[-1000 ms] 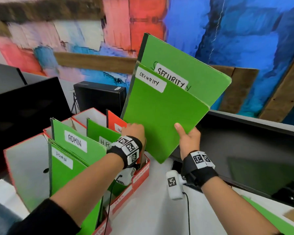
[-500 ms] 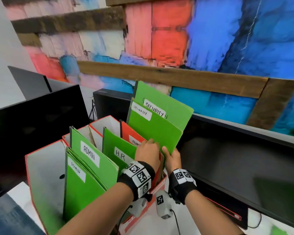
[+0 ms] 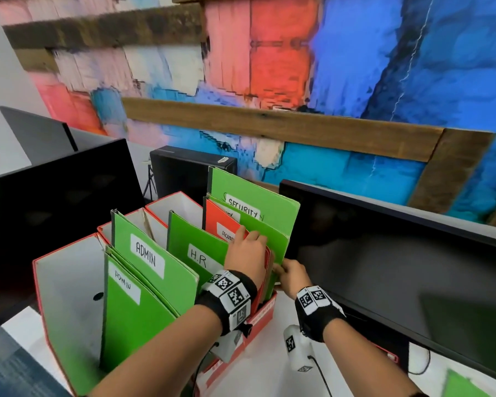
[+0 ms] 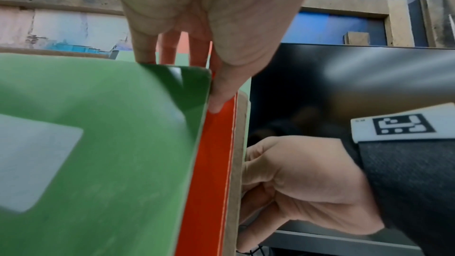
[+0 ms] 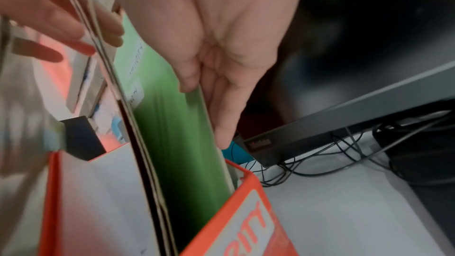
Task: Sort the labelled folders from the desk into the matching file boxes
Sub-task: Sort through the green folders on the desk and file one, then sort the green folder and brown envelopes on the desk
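Observation:
Two green folders labelled SECURITY (image 3: 269, 222) stand partly inside the rightmost red file box (image 3: 262, 316). My right hand (image 3: 292, 275) pinches their near edge low down, thumb on one face and fingers on the other (image 5: 209, 46). In the right wrist view the green folders (image 5: 172, 124) reach down into the red box (image 5: 246, 211). My left hand (image 3: 245, 253) grips the top of that box's red side wall. Its thumb (image 4: 221, 94) lies against the red wall (image 4: 211, 163) beside the H.R folder (image 4: 98, 143).
The left red box (image 3: 66, 296) holds two ADMIN folders (image 3: 146, 270); the middle one holds an H.R folder (image 3: 195, 247). Dark monitors stand right (image 3: 384, 267) and left (image 3: 40, 210), a black tower (image 3: 184, 173) behind. Another green folder (image 3: 464, 385) lies on the white desk; cables (image 5: 320, 153) run under the monitor.
The two SECURITY folders came down from mid-air into the rightmost box. My right hand followed them down, and my left hand stayed on the box wall.

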`<state>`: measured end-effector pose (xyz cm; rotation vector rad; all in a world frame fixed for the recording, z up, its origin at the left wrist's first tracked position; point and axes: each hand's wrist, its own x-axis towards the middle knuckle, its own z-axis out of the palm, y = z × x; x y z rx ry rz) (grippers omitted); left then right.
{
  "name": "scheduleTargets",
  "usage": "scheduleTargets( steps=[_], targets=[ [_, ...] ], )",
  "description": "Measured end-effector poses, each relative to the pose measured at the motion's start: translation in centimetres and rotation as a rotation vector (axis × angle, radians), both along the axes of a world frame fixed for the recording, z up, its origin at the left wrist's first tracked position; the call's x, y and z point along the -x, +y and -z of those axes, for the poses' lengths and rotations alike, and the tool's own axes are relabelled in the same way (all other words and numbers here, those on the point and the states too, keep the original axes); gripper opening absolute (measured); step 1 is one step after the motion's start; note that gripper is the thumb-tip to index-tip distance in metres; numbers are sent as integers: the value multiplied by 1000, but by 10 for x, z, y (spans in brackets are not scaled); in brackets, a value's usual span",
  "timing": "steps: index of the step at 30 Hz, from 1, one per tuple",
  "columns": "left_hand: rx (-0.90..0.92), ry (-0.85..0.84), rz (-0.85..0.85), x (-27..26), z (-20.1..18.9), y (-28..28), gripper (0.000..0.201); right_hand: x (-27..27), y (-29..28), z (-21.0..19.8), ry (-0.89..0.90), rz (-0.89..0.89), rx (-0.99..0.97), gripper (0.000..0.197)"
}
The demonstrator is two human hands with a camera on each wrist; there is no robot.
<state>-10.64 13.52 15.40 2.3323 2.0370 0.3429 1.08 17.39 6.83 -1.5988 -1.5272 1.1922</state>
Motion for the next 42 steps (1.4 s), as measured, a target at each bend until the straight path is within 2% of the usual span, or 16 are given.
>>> scheduleTargets(
  steps=[5,9,13,16,20,24,27,29,32,36,39,42],
  targets=[
    [-1,-10,5,1,4,3,38,1,-2,9,-111,-19,-29,27],
    [-9,5,40,3,8,6,53,-7,-4,16,-186,-67,-57,21],
    [23,2,48,0,10,5,70,-20,-25,4,-228,-140,-13,47],
    [49,10,-2,-5,7,2,75,-33,-40,6,-296,-192,-45,49],
    [31,47,-102,-14,6,-5,72,-59,-64,7,-399,-250,-29,43],
    [-76,72,-36,-42,17,-20,62,-108,-98,17,-549,-236,39,40],
    [-50,90,93,-79,30,-33,53,-163,-136,29,-703,-207,140,41],
    [35,100,183,-105,41,-41,44,-203,-163,41,-743,-170,222,42],
    [264,86,313,-150,66,-53,34,-266,-206,55,-777,-84,394,44],
    [606,-63,397,-203,108,-81,25,-341,-261,70,-855,36,560,48],
    [775,-65,408,-239,142,-107,32,-390,-301,83,-912,111,658,53],
    [883,-38,354,-266,174,-127,47,-419,-331,94,-919,128,726,71]
  ],
)
